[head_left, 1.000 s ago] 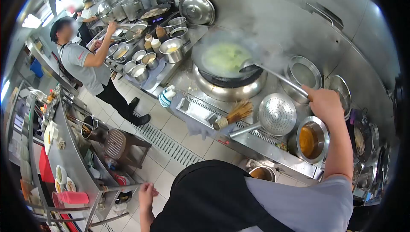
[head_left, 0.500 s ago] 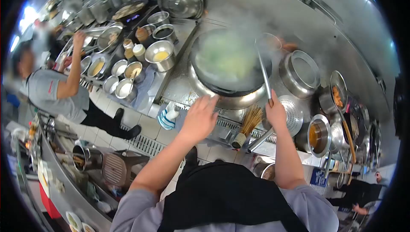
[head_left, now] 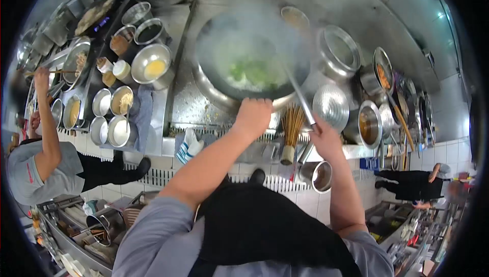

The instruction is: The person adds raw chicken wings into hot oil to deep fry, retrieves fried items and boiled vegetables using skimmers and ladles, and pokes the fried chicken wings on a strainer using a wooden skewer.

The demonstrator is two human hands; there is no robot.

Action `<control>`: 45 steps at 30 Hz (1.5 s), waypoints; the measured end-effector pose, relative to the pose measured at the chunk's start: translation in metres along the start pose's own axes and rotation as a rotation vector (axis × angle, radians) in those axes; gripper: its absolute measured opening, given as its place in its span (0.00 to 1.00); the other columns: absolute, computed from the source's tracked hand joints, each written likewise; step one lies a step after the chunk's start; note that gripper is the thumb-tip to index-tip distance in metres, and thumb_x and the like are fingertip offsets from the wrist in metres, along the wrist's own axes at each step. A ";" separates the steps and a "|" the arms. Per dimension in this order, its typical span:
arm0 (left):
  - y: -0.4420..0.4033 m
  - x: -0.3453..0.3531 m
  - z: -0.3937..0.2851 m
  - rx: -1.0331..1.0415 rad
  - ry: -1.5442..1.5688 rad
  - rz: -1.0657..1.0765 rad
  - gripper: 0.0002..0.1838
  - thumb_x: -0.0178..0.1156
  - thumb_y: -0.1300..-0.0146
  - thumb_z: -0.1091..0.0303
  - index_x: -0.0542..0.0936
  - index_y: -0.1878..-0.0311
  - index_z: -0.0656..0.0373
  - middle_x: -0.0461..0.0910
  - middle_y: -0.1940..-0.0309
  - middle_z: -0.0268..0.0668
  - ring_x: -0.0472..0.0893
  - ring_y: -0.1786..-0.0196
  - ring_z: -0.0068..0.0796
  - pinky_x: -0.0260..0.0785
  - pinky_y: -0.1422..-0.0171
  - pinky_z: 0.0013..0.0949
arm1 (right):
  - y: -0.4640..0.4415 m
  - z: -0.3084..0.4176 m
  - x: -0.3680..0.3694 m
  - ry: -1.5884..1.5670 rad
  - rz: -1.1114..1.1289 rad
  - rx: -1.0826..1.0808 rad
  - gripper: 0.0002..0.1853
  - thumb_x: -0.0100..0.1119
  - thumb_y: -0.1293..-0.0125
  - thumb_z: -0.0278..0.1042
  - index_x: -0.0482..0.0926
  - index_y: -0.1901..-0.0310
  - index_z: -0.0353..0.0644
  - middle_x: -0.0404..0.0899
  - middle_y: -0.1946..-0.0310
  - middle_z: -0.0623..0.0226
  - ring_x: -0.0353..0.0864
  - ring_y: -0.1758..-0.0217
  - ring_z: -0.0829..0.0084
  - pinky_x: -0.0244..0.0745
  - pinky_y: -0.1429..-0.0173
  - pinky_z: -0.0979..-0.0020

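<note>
A large dark wok (head_left: 216, 81) sits on the burner in front of me, with green vegetables (head_left: 252, 73) in it under thick steam. My left hand (head_left: 254, 116) is closed at the wok's near edge, fingers curled over the rim. In my right hand (head_left: 326, 137) is a long-handled metal cooking tool (head_left: 300, 93). It slants up and leftward into the wok; steam hides its head. Between my hands, below the wok, stands a bamboo wok brush (head_left: 291, 129). A round perforated strainer (head_left: 331, 106) lies beyond my right hand.
Left of the wok are a steel bowl with yellow liquid (head_left: 153, 68), squeeze bottles (head_left: 121, 69) and several small pots. A striped cloth (head_left: 189, 147) hangs at the counter edge. Steel pots (head_left: 338, 50) stand at right. A co-worker (head_left: 43, 165) works at left; another person (head_left: 417, 182) is far right.
My left hand has gone from open fingers near the wok to a closed grip on its rim. The tool has tilted left, its upper part now over the wok. My view has shifted.
</note>
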State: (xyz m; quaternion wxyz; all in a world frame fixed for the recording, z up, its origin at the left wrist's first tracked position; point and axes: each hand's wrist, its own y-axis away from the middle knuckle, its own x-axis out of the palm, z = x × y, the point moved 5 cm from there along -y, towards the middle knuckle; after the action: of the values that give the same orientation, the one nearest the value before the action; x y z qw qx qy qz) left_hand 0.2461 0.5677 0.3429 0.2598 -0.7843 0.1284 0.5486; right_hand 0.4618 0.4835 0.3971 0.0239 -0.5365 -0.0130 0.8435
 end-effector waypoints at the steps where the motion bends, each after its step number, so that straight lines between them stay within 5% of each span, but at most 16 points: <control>1: -0.003 -0.002 0.004 -0.034 0.081 0.093 0.10 0.57 0.34 0.63 0.78 0.57 0.60 0.82 0.64 0.42 0.82 0.57 0.45 0.69 0.48 0.46 | 0.014 -0.001 -0.013 -0.028 0.040 0.042 0.31 0.56 0.36 0.29 0.67 0.30 0.53 0.83 0.64 0.48 0.84 0.61 0.47 0.77 0.59 0.57; 2: 0.004 -0.004 0.003 -0.038 0.089 0.109 0.10 0.57 0.34 0.63 0.78 0.57 0.60 0.82 0.64 0.42 0.82 0.57 0.45 0.69 0.48 0.46 | 0.023 0.003 -0.036 -0.057 0.074 0.077 0.33 0.56 0.37 0.28 0.66 0.29 0.54 0.83 0.61 0.45 0.83 0.55 0.44 0.77 0.53 0.55; 4: 0.016 -0.034 0.008 0.039 0.277 -0.306 0.16 0.61 0.37 0.65 0.78 0.49 0.61 0.78 0.55 0.44 0.77 0.48 0.47 0.67 0.41 0.47 | 0.049 0.013 -0.089 0.051 0.133 0.160 0.34 0.58 0.39 0.26 0.66 0.28 0.55 0.83 0.66 0.46 0.84 0.61 0.46 0.77 0.58 0.56; 7: 0.073 -0.072 0.026 0.032 0.388 -0.320 0.23 0.65 0.43 0.66 0.76 0.44 0.62 0.74 0.49 0.46 0.73 0.44 0.50 0.63 0.36 0.49 | 0.086 0.024 -0.150 0.187 0.272 0.218 0.35 0.60 0.43 0.23 0.69 0.30 0.50 0.75 0.74 0.48 0.75 0.74 0.51 0.73 0.64 0.64; 9: 0.123 -0.063 0.056 -0.149 0.297 -0.237 0.25 0.66 0.44 0.65 0.75 0.43 0.62 0.74 0.48 0.48 0.73 0.43 0.51 0.63 0.36 0.50 | 0.100 0.023 -0.160 0.140 0.313 0.251 0.34 0.62 0.44 0.22 0.71 0.33 0.44 0.67 0.78 0.54 0.65 0.78 0.59 0.69 0.67 0.69; 14: 0.221 -0.030 0.121 -0.493 0.024 -0.080 0.30 0.69 0.46 0.60 0.74 0.43 0.64 0.74 0.47 0.50 0.73 0.43 0.52 0.64 0.38 0.51 | 0.094 0.008 -0.121 -0.026 0.291 0.331 0.33 0.62 0.42 0.22 0.70 0.32 0.43 0.66 0.78 0.60 0.63 0.75 0.74 0.69 0.63 0.75; 16: 0.231 -0.020 0.131 -0.524 0.054 -0.031 0.30 0.71 0.48 0.59 0.74 0.44 0.64 0.74 0.49 0.49 0.73 0.44 0.50 0.65 0.40 0.50 | 0.085 -0.004 -0.098 -0.155 0.201 0.299 0.32 0.61 0.40 0.22 0.69 0.32 0.42 0.66 0.79 0.63 0.63 0.73 0.76 0.68 0.62 0.76; 20: 0.220 -0.029 0.123 -0.477 -0.021 0.011 0.29 0.73 0.51 0.56 0.75 0.50 0.61 0.74 0.54 0.46 0.74 0.49 0.48 0.66 0.45 0.48 | 0.075 0.005 -0.070 -0.562 0.364 0.565 0.32 0.54 0.34 0.20 0.64 0.27 0.43 0.68 0.81 0.72 0.66 0.84 0.83 0.64 0.76 0.78; 21: 0.215 -0.030 0.119 -0.451 -0.056 0.010 0.28 0.73 0.51 0.56 0.75 0.51 0.61 0.74 0.55 0.45 0.75 0.50 0.48 0.66 0.46 0.48 | 0.075 0.003 -0.062 -0.605 0.381 0.558 0.33 0.52 0.33 0.20 0.61 0.25 0.44 0.70 0.80 0.75 0.66 0.88 0.83 0.61 0.83 0.78; 26: 0.211 0.001 0.121 -0.450 -0.092 0.177 0.24 0.74 0.52 0.57 0.76 0.56 0.59 0.75 0.58 0.43 0.76 0.53 0.46 0.67 0.49 0.46 | 0.072 0.023 -0.042 -0.764 0.472 0.625 0.31 0.49 0.30 0.21 0.60 0.26 0.42 0.70 0.80 0.70 0.67 0.87 0.79 0.64 0.82 0.77; 33: 0.219 0.013 0.139 -0.520 -0.026 0.175 0.19 0.68 0.44 0.58 0.77 0.56 0.62 0.80 0.63 0.46 0.81 0.60 0.51 0.72 0.54 0.50 | 0.072 0.080 -0.023 -1.487 0.644 0.785 0.20 0.48 0.27 0.30 0.66 0.35 0.39 0.69 0.79 0.67 0.67 0.89 0.75 0.63 0.87 0.73; 36: 0.222 0.000 0.148 -0.770 0.400 0.088 0.18 0.61 0.38 0.59 0.79 0.55 0.66 0.84 0.62 0.48 0.83 0.59 0.50 0.74 0.51 0.49 | 0.068 0.096 -0.023 -1.916 0.747 0.807 0.19 0.48 0.26 0.32 0.67 0.36 0.40 0.68 0.79 0.67 0.67 0.89 0.75 0.62 0.87 0.73; 39: 0.249 0.014 0.157 -1.256 1.389 -0.086 0.21 0.55 0.34 0.58 0.78 0.46 0.64 0.83 0.51 0.47 0.81 0.46 0.44 0.72 0.40 0.41 | 0.059 0.110 -0.022 -2.065 0.766 0.738 0.18 0.49 0.26 0.35 0.71 0.38 0.40 0.68 0.78 0.71 0.65 0.86 0.78 0.60 0.87 0.74; 45: 0.234 -0.018 0.119 -1.116 2.215 -0.269 0.27 0.53 0.37 0.51 0.77 0.44 0.64 0.80 0.47 0.50 0.80 0.44 0.48 0.71 0.36 0.46 | -0.060 0.095 -0.038 -2.211 0.624 0.646 0.11 0.53 0.30 0.32 0.74 0.50 0.38 0.73 0.76 0.73 0.69 0.84 0.80 0.63 0.85 0.78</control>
State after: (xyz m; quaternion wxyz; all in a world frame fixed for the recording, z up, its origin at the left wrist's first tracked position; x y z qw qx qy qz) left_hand 0.0316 0.4371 0.2659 -0.3018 -0.8345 -0.0533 -0.4578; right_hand 0.3934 0.5421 0.4750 -0.0726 0.5313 0.3173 0.7821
